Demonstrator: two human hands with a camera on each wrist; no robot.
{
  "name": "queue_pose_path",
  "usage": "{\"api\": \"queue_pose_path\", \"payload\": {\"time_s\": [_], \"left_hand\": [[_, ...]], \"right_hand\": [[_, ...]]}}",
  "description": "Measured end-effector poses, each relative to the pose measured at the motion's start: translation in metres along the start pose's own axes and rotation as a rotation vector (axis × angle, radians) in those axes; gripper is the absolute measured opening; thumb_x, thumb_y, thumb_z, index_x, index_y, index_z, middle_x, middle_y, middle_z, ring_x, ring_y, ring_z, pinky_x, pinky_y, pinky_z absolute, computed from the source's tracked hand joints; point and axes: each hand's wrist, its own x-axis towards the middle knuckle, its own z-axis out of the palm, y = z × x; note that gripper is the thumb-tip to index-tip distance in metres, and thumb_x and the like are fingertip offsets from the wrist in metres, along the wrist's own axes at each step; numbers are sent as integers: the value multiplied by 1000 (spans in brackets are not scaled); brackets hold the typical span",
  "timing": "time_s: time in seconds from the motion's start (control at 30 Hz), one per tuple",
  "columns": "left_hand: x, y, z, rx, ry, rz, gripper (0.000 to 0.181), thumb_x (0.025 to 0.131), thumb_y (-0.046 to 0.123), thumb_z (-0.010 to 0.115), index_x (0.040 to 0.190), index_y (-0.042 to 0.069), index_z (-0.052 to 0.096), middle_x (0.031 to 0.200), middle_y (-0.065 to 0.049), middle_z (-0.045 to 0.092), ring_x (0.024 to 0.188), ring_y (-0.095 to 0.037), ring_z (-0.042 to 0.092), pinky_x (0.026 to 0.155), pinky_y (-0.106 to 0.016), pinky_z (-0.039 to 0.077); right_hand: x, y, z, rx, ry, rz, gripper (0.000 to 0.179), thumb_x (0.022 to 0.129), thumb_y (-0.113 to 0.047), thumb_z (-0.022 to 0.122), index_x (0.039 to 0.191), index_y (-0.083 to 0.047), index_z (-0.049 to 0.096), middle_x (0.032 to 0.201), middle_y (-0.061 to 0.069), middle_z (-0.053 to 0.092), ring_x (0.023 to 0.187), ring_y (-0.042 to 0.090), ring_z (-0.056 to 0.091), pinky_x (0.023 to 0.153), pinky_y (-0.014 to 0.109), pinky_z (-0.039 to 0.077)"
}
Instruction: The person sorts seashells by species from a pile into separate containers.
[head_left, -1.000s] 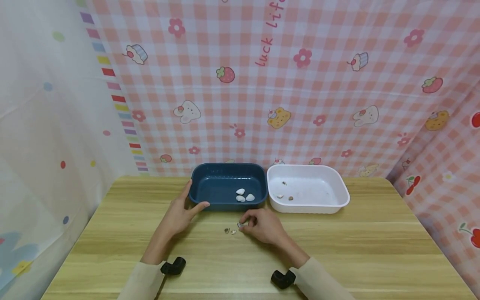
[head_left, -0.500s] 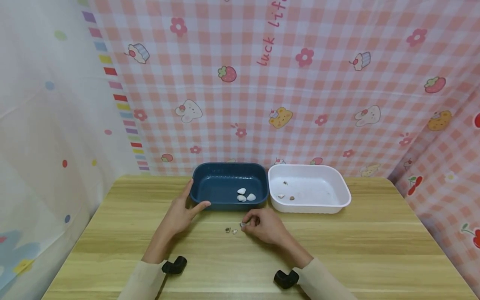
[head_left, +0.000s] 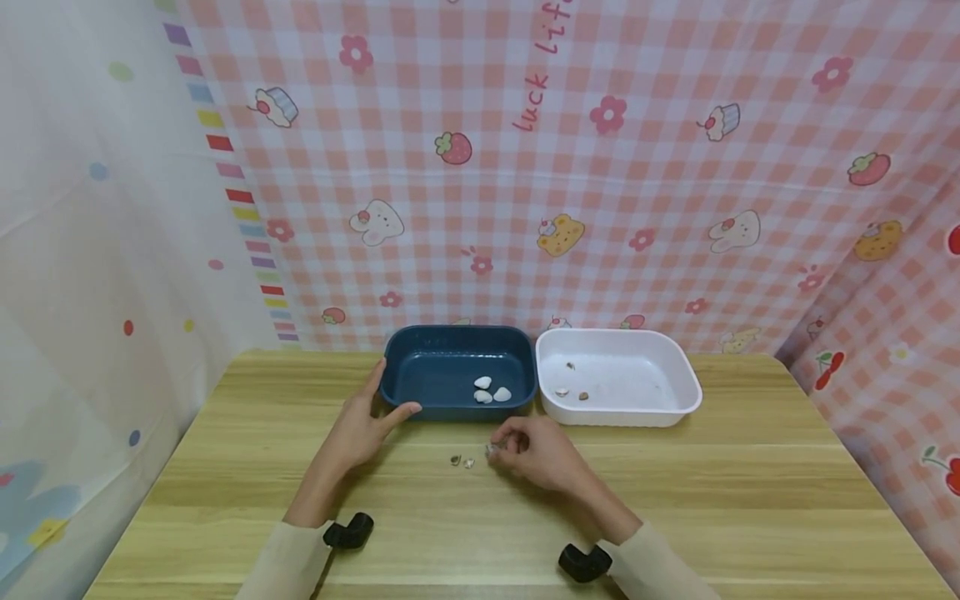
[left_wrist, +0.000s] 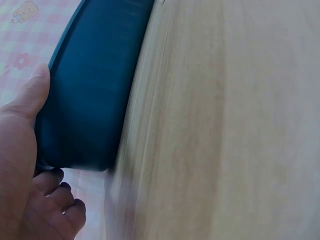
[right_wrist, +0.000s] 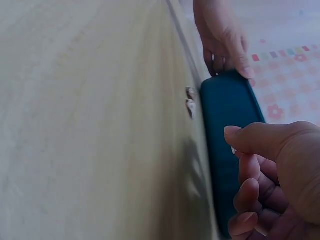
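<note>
My left hand holds the left front corner of a dark blue tray, thumb at the front rim and fingers along its left side. In the left wrist view, the curled fingers lie at the end of the tray. My right hand pinches a small pale shell between thumb and fingertips, just in front of the tray. Most of that shell is hidden; only a sliver shows in the right wrist view. Two small brownish shells lie on the table left of the right hand.
Three white shells sit in the blue tray's right front part. Beside it on the right stands a white tray with three small brownish shells. A pink checked cloth hangs behind the wooden table.
The right hand has shifted slightly right, with the small shell pinched in it. The left hand keeps its hold on the blue tray.
</note>
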Motion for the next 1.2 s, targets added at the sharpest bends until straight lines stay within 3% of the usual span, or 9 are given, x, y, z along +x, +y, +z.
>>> {"api": "queue_pose_path", "payload": {"time_s": [0.43, 0.8, 1.2], "left_hand": [[0, -1, 0, 0, 0, 0, 103, 94, 61, 65, 167, 25, 2, 172, -15, 17, 156, -43, 23, 120, -65, 31], [1, -1, 0, 0, 2, 1, 102, 95, 59, 65, 167, 23, 3, 172, -15, 17, 156, -42, 24, 120, -64, 32], [0, -2, 0, 4, -2, 0, 103, 95, 59, 65, 167, 21, 3, 171, -16, 17, 155, -43, 24, 120, -65, 31]], "right_hand": [[-5, -7, -26, 28, 85, -17, 5, 90, -15, 79, 94, -15, 76, 70, -7, 60, 63, 8, 53, 55, 20, 44], [-4, -1, -51, 8, 182, -70, 5, 89, -15, 81, 93, -14, 78, 67, -8, 59, 63, 6, 53, 58, 19, 46], [-1, 15, -77, -67, 261, -40, 9, 87, -17, 82, 94, -12, 78, 67, -6, 62, 63, 7, 54, 58, 20, 46]]}}
